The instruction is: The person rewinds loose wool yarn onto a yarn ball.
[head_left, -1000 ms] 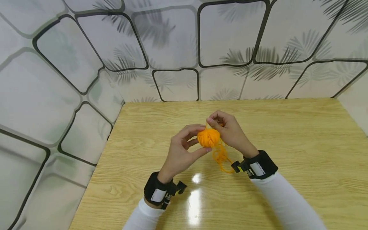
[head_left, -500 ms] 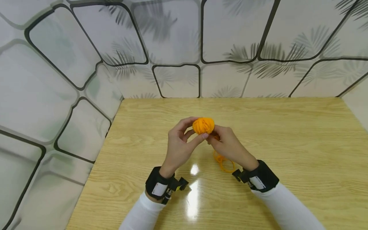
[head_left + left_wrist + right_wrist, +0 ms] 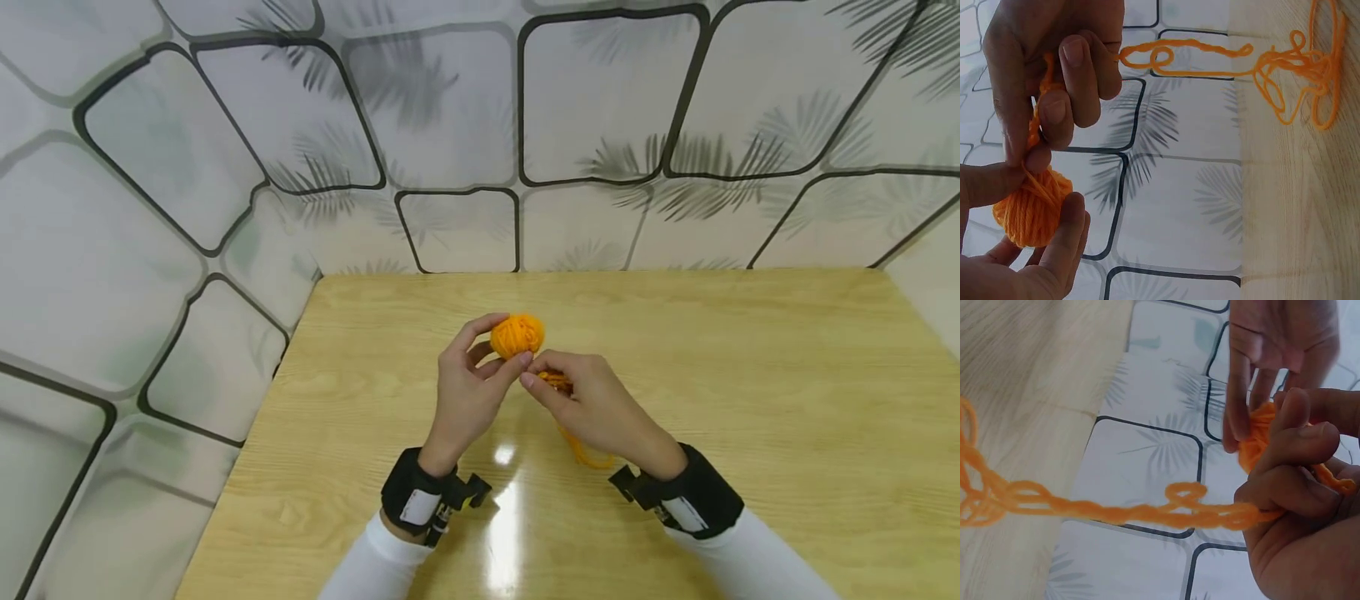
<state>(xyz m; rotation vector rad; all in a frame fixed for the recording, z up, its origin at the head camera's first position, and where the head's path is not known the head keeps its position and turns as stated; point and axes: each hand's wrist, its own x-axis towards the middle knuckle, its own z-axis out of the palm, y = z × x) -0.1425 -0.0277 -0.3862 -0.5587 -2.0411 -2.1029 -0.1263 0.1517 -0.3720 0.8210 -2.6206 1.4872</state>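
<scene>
My left hand [image 3: 468, 392] holds a small ball of orange yarn [image 3: 517, 335] between thumb and fingers, above the table. Close against its lower right side, my right hand [image 3: 592, 400] pinches the yarn strand [image 3: 1036, 125] between thumb and index finger. The other right fingers curl round more of the strand, as the left wrist view shows. From the right hand, loose yarn [image 3: 1129, 514] runs down to a tangled heap [image 3: 1297, 69] on the table. In the head view that heap is mostly hidden behind the right hand.
The pale wooden table [image 3: 750, 375] meets a patterned wall [image 3: 585, 225] at its back edge and another at the left. Black straps with small cameras sit on the left wrist [image 3: 420, 496] and the right wrist [image 3: 697, 492].
The yarn ball has shifted left and turned in the left hand. The right hand has come down from above the ball, round its right side, to its lower right.
</scene>
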